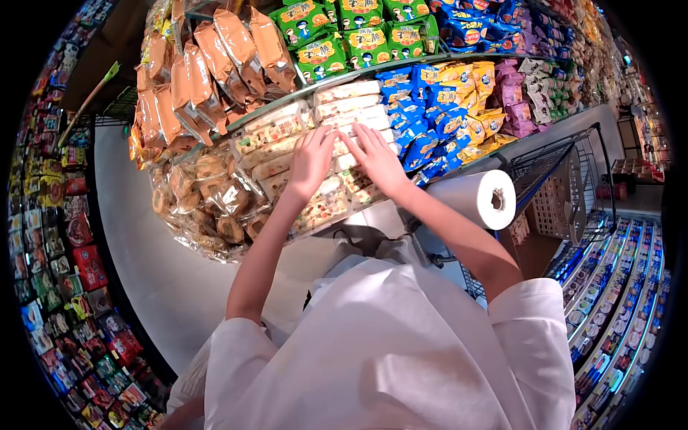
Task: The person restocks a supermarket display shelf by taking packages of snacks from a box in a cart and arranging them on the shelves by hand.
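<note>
Long pale wrapped packs with small coloured prints [269,129] lie in rows in a bin of the display in front of me. My left hand [312,163] lies on these packs, fingers stretched forward and nothing held. Close beside it, my right hand [378,161] rests on the same packs with its fingers spread. The fingertips of the two hands nearly meet at the middle of the rows. Parts of the packs under both palms are hidden. Blue snack bags [412,118] fill the section just right of my right hand.
Clear bags of round brown snacks [222,193] lie left, with orange-brown packets [208,72] behind. Green bags [365,36] and yellow bags [466,89] fill other sections. A plastic bag roll [473,199] sits at the near edge, beside a wire cart [573,165]. Shelves of packets [89,269] stand left.
</note>
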`<move>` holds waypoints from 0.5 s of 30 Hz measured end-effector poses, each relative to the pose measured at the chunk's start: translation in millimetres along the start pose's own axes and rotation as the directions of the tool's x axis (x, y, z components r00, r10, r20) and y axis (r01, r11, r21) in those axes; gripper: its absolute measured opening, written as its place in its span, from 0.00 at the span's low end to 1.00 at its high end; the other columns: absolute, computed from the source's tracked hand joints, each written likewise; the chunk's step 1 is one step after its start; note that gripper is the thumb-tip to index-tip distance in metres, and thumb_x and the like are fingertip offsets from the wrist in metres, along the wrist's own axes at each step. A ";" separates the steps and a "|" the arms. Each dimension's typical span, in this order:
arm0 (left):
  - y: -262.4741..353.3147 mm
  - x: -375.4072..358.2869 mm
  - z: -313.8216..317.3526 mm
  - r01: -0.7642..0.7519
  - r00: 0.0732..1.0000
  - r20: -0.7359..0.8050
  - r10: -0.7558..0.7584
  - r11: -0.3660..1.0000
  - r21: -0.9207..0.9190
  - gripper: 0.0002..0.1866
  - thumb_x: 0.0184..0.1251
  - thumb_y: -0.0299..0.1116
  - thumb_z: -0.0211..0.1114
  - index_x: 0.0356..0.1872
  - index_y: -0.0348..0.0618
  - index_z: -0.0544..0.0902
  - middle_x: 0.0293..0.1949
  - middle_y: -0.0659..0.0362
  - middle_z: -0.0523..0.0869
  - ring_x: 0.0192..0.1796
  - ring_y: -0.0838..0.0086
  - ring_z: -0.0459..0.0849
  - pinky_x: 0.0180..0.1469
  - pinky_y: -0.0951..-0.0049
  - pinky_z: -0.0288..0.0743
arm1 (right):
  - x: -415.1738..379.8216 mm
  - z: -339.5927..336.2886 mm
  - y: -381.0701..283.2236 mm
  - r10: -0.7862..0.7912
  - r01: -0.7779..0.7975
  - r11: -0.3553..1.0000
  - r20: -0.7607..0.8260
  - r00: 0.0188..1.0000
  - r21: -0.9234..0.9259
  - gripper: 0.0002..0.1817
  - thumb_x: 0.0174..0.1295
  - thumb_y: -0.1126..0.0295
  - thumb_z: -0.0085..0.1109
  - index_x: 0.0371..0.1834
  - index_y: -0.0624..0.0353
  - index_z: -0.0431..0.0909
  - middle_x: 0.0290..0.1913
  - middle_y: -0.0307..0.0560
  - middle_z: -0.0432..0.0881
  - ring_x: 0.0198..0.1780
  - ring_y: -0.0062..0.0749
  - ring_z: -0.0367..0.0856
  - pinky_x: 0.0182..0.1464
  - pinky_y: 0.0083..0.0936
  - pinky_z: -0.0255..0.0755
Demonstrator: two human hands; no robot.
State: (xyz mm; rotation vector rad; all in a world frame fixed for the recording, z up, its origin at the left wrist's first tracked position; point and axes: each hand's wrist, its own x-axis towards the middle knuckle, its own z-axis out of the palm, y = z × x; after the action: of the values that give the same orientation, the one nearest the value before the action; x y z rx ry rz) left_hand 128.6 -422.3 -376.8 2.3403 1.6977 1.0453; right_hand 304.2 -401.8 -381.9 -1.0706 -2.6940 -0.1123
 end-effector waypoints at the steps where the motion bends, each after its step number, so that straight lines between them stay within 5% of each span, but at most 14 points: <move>1: -3.0 0.4 4.3 -0.006 1.000 0.001 0.006 1.000 -0.004 0.11 0.55 0.26 0.58 0.41 0.45 0.79 0.41 0.59 0.77 0.44 0.65 0.76 0.48 0.68 0.69 | -8.3 2.7 -6.3 0.091 -0.091 0.996 -0.006 0.996 0.017 0.34 0.52 0.74 0.47 0.67 0.48 0.55 0.63 0.56 0.60 0.63 0.44 0.60 0.64 0.42 0.53; 3: -6.6 2.9 7.3 0.000 0.996 0.090 0.000 1.000 -0.001 0.11 0.55 0.26 0.59 0.40 0.45 0.80 0.41 0.59 0.78 0.45 0.65 0.76 0.48 0.67 0.69 | -18.7 0.0 -18.0 0.214 -0.214 0.977 -0.038 0.976 0.004 0.34 0.51 0.75 0.48 0.66 0.44 0.58 0.63 0.54 0.60 0.64 0.44 0.59 0.63 0.45 0.53; 9: -1.3 -1.5 -1.5 0.005 0.997 0.081 -0.007 1.000 0.028 0.12 0.55 0.24 0.58 0.42 0.42 0.80 0.44 0.55 0.78 0.46 0.63 0.76 0.50 0.66 0.68 | -22.7 6.2 -8.3 0.142 -0.143 0.990 -0.036 0.989 -0.006 0.34 0.51 0.76 0.48 0.65 0.40 0.58 0.65 0.49 0.60 0.64 0.43 0.59 0.62 0.49 0.53; 11: 13.0 -15.9 -16.3 -0.161 0.987 -0.010 0.161 0.987 -0.001 0.13 0.56 0.25 0.58 0.44 0.37 0.78 0.48 0.54 0.76 0.50 0.61 0.75 0.53 0.65 0.67 | -20.9 5.1 -2.0 0.130 -0.130 0.991 0.005 0.991 -0.011 0.35 0.51 0.76 0.48 0.66 0.38 0.58 0.66 0.49 0.58 0.65 0.41 0.59 0.62 0.50 0.53; 13: 19.0 -31.9 -11.1 -0.205 0.978 0.043 0.205 0.979 -0.008 0.19 0.56 0.29 0.61 0.48 0.33 0.75 0.53 0.53 0.74 0.56 0.63 0.71 0.58 0.64 0.64 | -19.1 5.7 1.2 0.092 -0.092 0.996 -0.011 0.996 -0.015 0.36 0.51 0.77 0.48 0.66 0.37 0.57 0.66 0.50 0.58 0.65 0.39 0.59 0.62 0.51 0.52; 15: 23.1 -44.1 -3.5 -0.143 0.979 0.172 0.111 0.971 0.189 0.25 0.57 0.38 0.60 0.53 0.33 0.72 0.58 0.52 0.71 0.60 0.67 0.68 0.60 0.61 0.62 | -17.7 7.3 4.0 0.081 -0.080 0.996 0.019 0.997 -0.037 0.37 0.51 0.77 0.49 0.67 0.36 0.55 0.67 0.50 0.55 0.67 0.38 0.57 0.62 0.52 0.51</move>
State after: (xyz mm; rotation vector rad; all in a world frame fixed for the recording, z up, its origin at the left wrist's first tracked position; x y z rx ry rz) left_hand 138.4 -470.4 -385.4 2.6079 1.6835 0.7057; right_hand 317.9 -409.5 -393.5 -1.1953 -2.6720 -0.1364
